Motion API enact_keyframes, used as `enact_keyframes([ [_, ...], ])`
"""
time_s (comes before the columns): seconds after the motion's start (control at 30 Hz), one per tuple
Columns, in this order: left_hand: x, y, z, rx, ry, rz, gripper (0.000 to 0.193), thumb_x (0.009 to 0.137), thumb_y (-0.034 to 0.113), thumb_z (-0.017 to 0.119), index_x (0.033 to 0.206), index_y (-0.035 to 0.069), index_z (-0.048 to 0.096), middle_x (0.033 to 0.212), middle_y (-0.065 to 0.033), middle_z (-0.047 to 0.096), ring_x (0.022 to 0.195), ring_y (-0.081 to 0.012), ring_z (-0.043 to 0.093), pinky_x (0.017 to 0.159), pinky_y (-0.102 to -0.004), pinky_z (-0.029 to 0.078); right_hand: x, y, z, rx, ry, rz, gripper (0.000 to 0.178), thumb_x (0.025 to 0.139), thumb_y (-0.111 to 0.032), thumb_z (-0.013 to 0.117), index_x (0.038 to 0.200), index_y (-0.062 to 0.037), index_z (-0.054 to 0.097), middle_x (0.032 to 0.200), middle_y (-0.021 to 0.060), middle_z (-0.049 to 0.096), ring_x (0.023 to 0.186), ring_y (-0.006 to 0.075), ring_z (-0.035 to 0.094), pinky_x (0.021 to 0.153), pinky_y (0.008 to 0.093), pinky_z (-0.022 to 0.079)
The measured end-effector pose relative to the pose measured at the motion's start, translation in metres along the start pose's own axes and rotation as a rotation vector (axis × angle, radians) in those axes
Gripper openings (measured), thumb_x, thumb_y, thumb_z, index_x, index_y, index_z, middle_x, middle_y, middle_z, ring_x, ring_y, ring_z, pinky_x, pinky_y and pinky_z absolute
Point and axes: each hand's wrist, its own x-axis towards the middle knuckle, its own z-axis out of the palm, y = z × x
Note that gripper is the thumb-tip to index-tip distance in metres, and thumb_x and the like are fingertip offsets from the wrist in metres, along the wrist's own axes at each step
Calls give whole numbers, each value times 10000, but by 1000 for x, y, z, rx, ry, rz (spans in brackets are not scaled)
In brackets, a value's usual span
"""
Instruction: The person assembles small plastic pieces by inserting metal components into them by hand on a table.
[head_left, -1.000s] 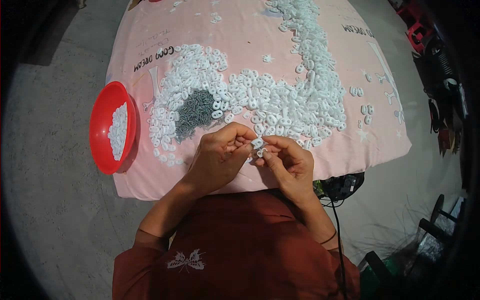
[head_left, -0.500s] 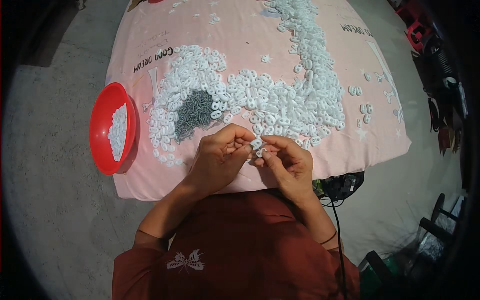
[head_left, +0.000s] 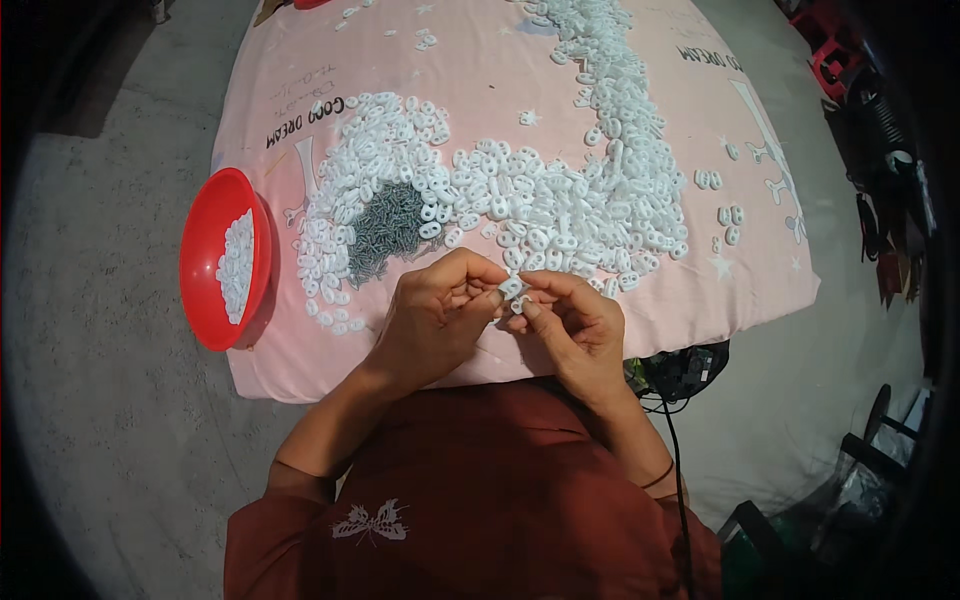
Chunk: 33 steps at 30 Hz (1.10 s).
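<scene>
Close to the near edge of the table, my left hand [head_left: 430, 320] pinches a white oval plastic piece with two holes [head_left: 511, 288] between thumb and fingers. My right hand [head_left: 585, 335] meets it there, its index fingertip at the same piece. A second, smaller white plastic piece [head_left: 517, 306] is gripped by the right thumb and fingers. Just beyond my hands lies a heap of similar white two-hole pieces [head_left: 560, 210]. A pile of small grey screws [head_left: 388, 228] sits to the left of it, ringed by more white pieces [head_left: 375, 140].
A red bowl [head_left: 200, 270] part-filled with white pieces stands tilted at the table's left edge. Pink printed cloth [head_left: 470, 90] covers the table. A few loose pieces [head_left: 731, 215] lie on the right. A black cable [head_left: 674, 450] hangs beside my right forearm.
Both hands keep the same pinch at almost the same spot. The view has shifted very slightly.
</scene>
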Motion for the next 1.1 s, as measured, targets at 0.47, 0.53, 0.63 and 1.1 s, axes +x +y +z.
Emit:
enact_keyframes([
  [0.47,-1,2,1,29,-46,-51,144,923,-5,589,1061,-40,609,885,-34,632,797,-55,589,713,-198,482,0,1,-2,-25,-12,-17,245,934,48,567,1174,77,605,945,94,677,804,105,662,718,217,542],
  [0.53,-2,2,3,-26,-24,-38,146,924,-10,582,1064,-40,609,875,-26,625,777,-51,577,706,-192,468,0,1,-2,-29,0,-17,247,934,46,572,1176,76,611,941,95,676,802,103,663,716,215,542],
  [0.63,-4,-2,6,-3,4,-16,137,918,-23,579,1049,-40,616,886,-32,622,787,-57,572,711,-199,465,0,0,-2,-37,10,-13,245,933,44,577,1172,73,619,937,95,676,801,103,663,710,215,540],
  [1.1,0,-7,11,130,56,280,112,884,-52,595,982,-39,648,911,-103,639,782,-133,628,688,-246,503,-2,0,-3,21,25,-12,256,933,38,586,1185,55,629,942,93,667,814,105,658,730,220,540],
])
